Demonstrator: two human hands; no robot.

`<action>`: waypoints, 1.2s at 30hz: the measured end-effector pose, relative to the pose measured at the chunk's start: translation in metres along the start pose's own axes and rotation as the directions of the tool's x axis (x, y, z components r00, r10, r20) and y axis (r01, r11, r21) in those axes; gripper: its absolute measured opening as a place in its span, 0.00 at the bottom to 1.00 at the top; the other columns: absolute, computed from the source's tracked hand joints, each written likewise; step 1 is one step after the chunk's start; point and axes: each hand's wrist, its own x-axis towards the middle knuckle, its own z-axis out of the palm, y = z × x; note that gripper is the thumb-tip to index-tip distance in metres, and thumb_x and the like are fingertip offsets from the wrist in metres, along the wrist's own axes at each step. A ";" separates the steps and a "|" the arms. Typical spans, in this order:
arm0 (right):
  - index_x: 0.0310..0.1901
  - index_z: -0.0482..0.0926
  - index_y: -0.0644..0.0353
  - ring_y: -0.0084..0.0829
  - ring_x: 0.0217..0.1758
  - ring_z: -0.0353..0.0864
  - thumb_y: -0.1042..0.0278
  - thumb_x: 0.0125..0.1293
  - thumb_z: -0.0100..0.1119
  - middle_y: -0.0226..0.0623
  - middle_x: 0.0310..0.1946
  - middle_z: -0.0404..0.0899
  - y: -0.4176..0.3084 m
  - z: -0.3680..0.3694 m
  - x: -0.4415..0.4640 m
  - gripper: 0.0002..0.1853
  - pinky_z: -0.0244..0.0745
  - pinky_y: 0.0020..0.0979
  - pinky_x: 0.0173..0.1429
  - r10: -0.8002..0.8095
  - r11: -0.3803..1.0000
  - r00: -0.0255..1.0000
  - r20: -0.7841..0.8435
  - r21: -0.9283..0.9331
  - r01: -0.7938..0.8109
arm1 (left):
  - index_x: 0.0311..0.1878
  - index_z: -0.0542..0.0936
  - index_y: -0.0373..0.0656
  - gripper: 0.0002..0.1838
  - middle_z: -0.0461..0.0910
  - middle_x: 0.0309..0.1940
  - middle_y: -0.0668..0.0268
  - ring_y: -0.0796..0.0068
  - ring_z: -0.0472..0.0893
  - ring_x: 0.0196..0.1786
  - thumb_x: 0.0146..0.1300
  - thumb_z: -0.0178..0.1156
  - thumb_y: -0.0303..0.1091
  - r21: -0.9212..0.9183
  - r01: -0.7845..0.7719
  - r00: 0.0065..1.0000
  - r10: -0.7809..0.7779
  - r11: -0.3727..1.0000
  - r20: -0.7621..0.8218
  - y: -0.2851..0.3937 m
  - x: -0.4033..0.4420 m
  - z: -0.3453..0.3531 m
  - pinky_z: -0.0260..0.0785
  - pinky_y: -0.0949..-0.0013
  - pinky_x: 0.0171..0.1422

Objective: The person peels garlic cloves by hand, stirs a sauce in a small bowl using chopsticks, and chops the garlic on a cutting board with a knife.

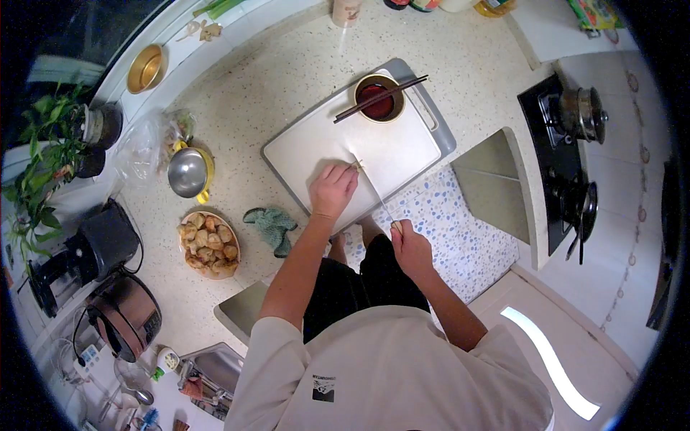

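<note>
My right hand (412, 249) is closed round the handle of a kitchen knife (375, 191), whose thin blade reaches up and left across the white cutting board (302, 147). On the board, my left hand (334, 188) has its fingers curled beside the blade. At its fingertips lies a small pale yellowish piece of food (357, 165), too small to name; part of it is hidden by the fingers. A bowl of dark reddish liquid (379, 98) stands on the board's far corner. Two dark chopsticks (348, 113) rest across its rim.
A plate of browned fried pieces (208, 244) and a green cloth (271, 228) lie to the left. Behind them sit a yellow-handled metal bowl (188, 172) and a plastic bag (140, 154). A gas stove with a pot (582, 115) is at right, a sink (215, 370) at lower left.
</note>
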 end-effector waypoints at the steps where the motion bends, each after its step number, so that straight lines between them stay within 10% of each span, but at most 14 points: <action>1: 0.48 0.73 0.57 0.61 0.33 0.83 0.49 0.79 0.48 0.55 0.28 0.82 0.000 0.000 0.000 0.18 0.75 0.57 0.38 -0.008 1.000 1.000 -0.005 0.011 0.008 | 0.35 0.86 0.49 0.05 0.84 0.37 0.74 0.72 0.82 0.40 0.55 0.71 0.31 -0.001 0.001 1.000 -0.001 1.000 -0.003 0.000 0.000 -0.001 0.78 0.68 0.41; 36: 0.51 0.74 0.55 0.60 0.33 0.83 0.49 0.79 0.47 0.53 0.29 0.83 0.007 -0.005 -0.011 0.17 0.75 0.56 0.38 0.010 0.999 1.000 0.006 0.053 -0.010 | 0.34 0.85 0.49 0.05 0.84 0.36 0.73 0.71 0.82 0.40 0.55 0.71 0.30 -0.029 -0.001 1.000 0.001 1.000 0.011 -0.001 -0.002 0.000 0.78 0.67 0.41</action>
